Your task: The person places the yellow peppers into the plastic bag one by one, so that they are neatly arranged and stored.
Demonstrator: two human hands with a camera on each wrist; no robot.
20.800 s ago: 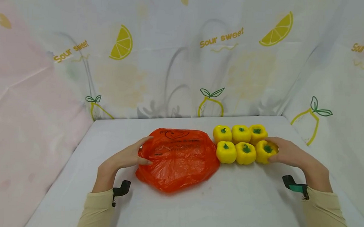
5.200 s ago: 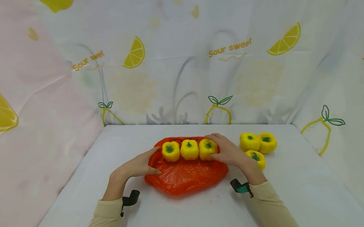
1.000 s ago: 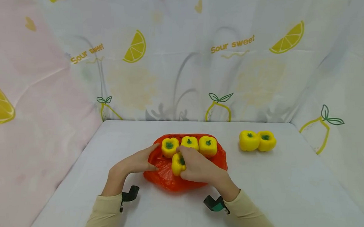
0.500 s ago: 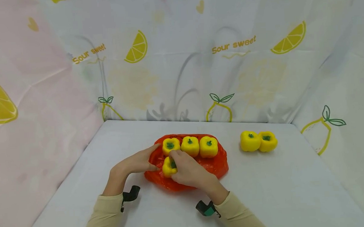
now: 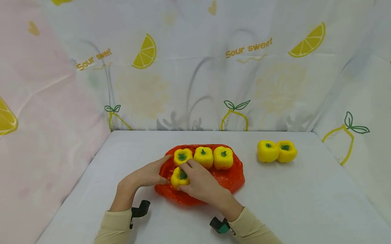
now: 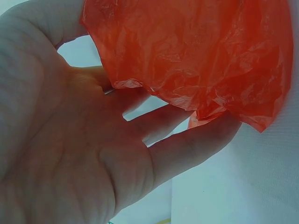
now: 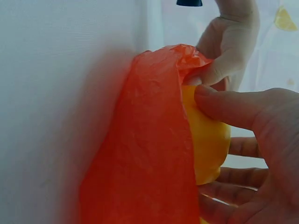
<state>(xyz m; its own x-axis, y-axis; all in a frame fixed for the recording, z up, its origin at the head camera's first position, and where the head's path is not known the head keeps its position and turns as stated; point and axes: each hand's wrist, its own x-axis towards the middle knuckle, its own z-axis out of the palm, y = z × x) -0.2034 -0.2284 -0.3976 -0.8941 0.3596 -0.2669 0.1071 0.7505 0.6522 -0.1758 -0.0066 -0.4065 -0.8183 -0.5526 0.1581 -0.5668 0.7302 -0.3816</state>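
A red plastic bag lies spread on the white table, its near wall standing up in the right wrist view. Three yellow bell peppers sit in a row along its far side. My left hand holds the bag's left edge, thumb and fingers apart; in the left wrist view the red film covers the fingertips. My right hand grips a fourth yellow bell pepper, stem up, at the bag's left front. The right wrist view shows this pepper behind the bag wall, beside the left thumb.
Two more yellow bell peppers stand side by side at the back right of the table. A printed cloth with lemon drawings hangs behind the table and along both sides.
Earlier all the peppers stood right of the bag; three then came to line its far side. Over the last second my right hand has moved the fourth leftward toward my left hand, which stays put.
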